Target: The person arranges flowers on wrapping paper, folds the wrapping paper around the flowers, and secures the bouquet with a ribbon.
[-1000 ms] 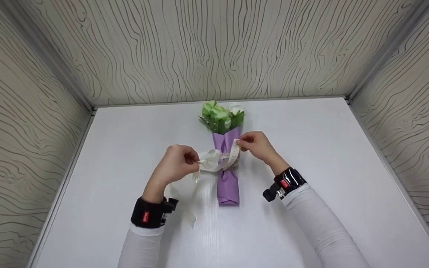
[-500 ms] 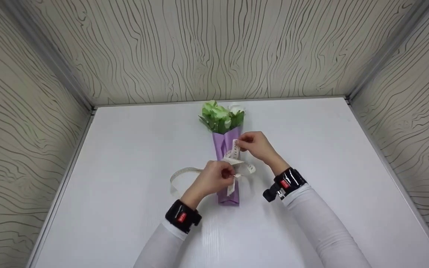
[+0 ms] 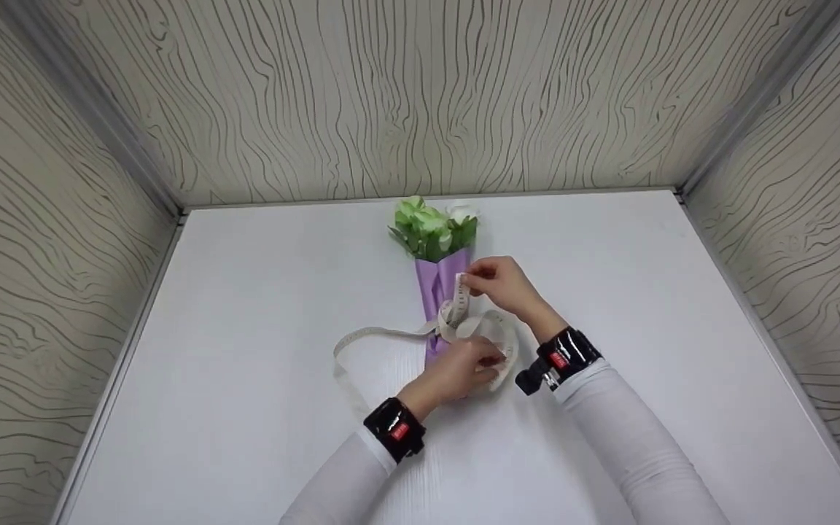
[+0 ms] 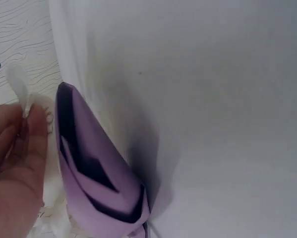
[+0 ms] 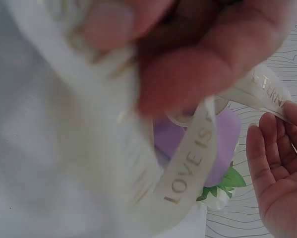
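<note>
A bouquet with green and white flowers [image 3: 424,221] and purple wrapping paper [image 3: 429,283] lies on the white table. A cream ribbon [image 3: 382,332] with gold lettering, reading "LOVE IS" in the right wrist view, loops around the paper. My right hand [image 3: 505,286] pinches one ribbon end beside the upper paper. Lower down, my left hand [image 3: 456,370] crosses over the paper and pinches another stretch of ribbon, which curves in a loop on the right. The left hand hides the lower end of the paper in the head view, but the left wrist view shows the folded purple paper [image 4: 101,183].
The white table [image 3: 267,270] is bounded at the back and sides by wood-grain-patterned panels [image 3: 420,95]. A slack length of ribbon trails in a curve left of the bouquet. Both wrists wear black straps [image 3: 394,430].
My left hand has moved right, from left of the bouquet across its front, drawing ribbon over to the right side. The right hand stays put with its ribbon end.
</note>
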`<state>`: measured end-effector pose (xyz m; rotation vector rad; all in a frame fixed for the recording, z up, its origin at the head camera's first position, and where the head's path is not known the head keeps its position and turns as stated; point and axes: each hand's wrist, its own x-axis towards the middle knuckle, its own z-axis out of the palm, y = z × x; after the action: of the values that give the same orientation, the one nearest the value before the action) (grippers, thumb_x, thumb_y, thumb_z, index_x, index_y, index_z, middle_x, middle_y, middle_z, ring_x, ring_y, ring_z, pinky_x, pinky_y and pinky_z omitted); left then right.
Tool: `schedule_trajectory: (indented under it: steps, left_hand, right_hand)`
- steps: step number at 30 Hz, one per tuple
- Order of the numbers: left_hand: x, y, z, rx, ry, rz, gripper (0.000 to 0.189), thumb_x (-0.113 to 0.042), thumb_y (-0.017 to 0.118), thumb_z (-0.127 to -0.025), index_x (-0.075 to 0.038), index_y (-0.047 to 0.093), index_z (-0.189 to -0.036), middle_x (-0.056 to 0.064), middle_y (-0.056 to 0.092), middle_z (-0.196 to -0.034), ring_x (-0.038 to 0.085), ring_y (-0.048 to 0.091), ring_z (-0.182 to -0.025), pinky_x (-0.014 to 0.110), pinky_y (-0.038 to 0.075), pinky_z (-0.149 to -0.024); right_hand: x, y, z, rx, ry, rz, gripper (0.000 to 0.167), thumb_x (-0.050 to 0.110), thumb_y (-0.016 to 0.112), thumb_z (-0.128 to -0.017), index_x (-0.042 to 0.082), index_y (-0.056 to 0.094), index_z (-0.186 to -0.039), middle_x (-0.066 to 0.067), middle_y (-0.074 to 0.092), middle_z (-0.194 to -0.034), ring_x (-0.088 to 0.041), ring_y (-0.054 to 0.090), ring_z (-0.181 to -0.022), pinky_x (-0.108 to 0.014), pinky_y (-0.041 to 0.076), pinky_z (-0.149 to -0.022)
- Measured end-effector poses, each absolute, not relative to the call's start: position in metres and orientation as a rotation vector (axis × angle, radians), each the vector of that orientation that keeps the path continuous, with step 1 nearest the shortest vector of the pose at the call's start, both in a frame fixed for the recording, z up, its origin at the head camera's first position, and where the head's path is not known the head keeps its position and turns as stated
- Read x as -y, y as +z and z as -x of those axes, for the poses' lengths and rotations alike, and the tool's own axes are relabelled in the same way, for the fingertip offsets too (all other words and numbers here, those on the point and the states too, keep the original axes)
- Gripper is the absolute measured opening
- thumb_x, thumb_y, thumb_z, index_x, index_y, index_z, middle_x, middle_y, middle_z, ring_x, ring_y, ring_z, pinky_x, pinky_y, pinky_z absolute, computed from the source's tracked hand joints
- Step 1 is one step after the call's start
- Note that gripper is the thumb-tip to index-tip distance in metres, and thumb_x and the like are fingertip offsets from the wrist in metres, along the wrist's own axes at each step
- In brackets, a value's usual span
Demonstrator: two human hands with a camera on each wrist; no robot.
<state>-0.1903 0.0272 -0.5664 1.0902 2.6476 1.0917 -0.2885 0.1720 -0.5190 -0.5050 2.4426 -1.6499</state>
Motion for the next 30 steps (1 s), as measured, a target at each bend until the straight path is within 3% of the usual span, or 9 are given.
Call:
schedule_trajectory:
  steps: [4,8,11,14,19,24,27,30]
  left_hand:
    - [-0.023,-0.567,0.191,-2.51,1.089,-1.174,0.027,0.002,0.065,-0.09,0.0,0.069,-0.116,0.006,0.067,-0.12,0.012,0.06,-0.112,0.018,0.043,-0.095]
    - [-0.011,-0.562,0.195,-2.585,1.27,-1.062,0.016,0.002,0.067,-0.087,0.001,0.073,-0.102,0.004,0.071,-0.099,0.008,0.064,-0.091,0.016,0.049,-0.081]
    - [-0.001,-0.556,0.201,-2.76,1.415,-0.888,0.006,-0.003,0.07,-0.085,-0.002,0.074,-0.089,0.0,0.067,-0.082,0.006,0.06,-0.074,0.018,0.05,-0.068]
    - [0.008,-0.551,0.207,-2.896,1.525,-0.702,0.004,-0.006,0.072,-0.084,-0.003,0.07,-0.086,0.001,0.063,-0.078,0.01,0.058,-0.071,0.021,0.049,-0.063]
    - [0.017,-0.546,0.218,-2.938,1.562,-0.514,0.02,-0.012,0.072,-0.089,0.0,0.066,-0.104,0.008,0.06,-0.093,0.02,0.059,-0.085,0.029,0.05,-0.072]
    - [0.023,-0.545,0.227,-2.817,1.535,-0.513,0.035,-0.016,0.063,-0.097,0.002,0.061,-0.126,0.013,0.06,-0.111,0.025,0.058,-0.102,0.037,0.05,-0.086]
    - [0.025,-0.545,0.23,-2.794,1.549,-0.546,0.029,-0.015,0.062,-0.098,-0.001,0.064,-0.123,0.009,0.061,-0.108,0.023,0.059,-0.1,0.037,0.051,-0.085]
    - [0.025,-0.545,0.231,-2.823,1.579,-0.56,0.019,-0.014,0.065,-0.096,-0.003,0.069,-0.111,0.005,0.063,-0.096,0.02,0.06,-0.09,0.035,0.051,-0.078]
  right_hand:
    - [-0.173,-0.518,0.289,-2.445,-1.646,0.504,0.016,0.011,0.068,-0.093,-0.005,0.071,-0.096,-0.008,0.069,-0.08,-0.022,0.066,-0.074,-0.038,0.055,-0.073]
    - [-0.172,-0.519,0.289,-2.442,-1.655,0.5,0.017,0.01,0.067,-0.093,-0.006,0.071,-0.096,-0.012,0.069,-0.081,-0.024,0.066,-0.075,-0.038,0.055,-0.073]
    - [-0.171,-0.518,0.289,-2.434,-1.661,0.512,0.019,0.01,0.067,-0.094,-0.009,0.07,-0.097,-0.018,0.069,-0.085,-0.026,0.066,-0.077,-0.037,0.055,-0.073]
    - [-0.168,-0.511,0.286,-2.419,-1.661,0.532,0.02,0.007,0.065,-0.094,-0.013,0.068,-0.098,-0.023,0.069,-0.088,-0.033,0.066,-0.081,-0.04,0.056,-0.075]
    - [-0.161,-0.487,0.272,-2.41,-1.639,0.594,0.018,0.001,0.063,-0.094,-0.016,0.066,-0.097,-0.027,0.067,-0.088,-0.039,0.065,-0.081,-0.047,0.055,-0.076]
    - [-0.161,-0.502,0.282,-2.42,-1.603,0.629,0.02,0.01,0.066,-0.095,-0.009,0.07,-0.099,-0.018,0.07,-0.089,-0.026,0.066,-0.078,-0.039,0.056,-0.073]
    - [-0.159,-0.505,0.284,-2.435,-1.57,0.654,0.02,0.013,0.067,-0.094,-0.006,0.072,-0.101,-0.012,0.07,-0.089,-0.021,0.065,-0.077,-0.033,0.055,-0.071]
    - [-0.157,-0.503,0.283,-2.424,-1.578,0.699,0.021,0.011,0.067,-0.094,-0.008,0.071,-0.102,-0.014,0.07,-0.09,-0.026,0.066,-0.078,-0.038,0.056,-0.071]
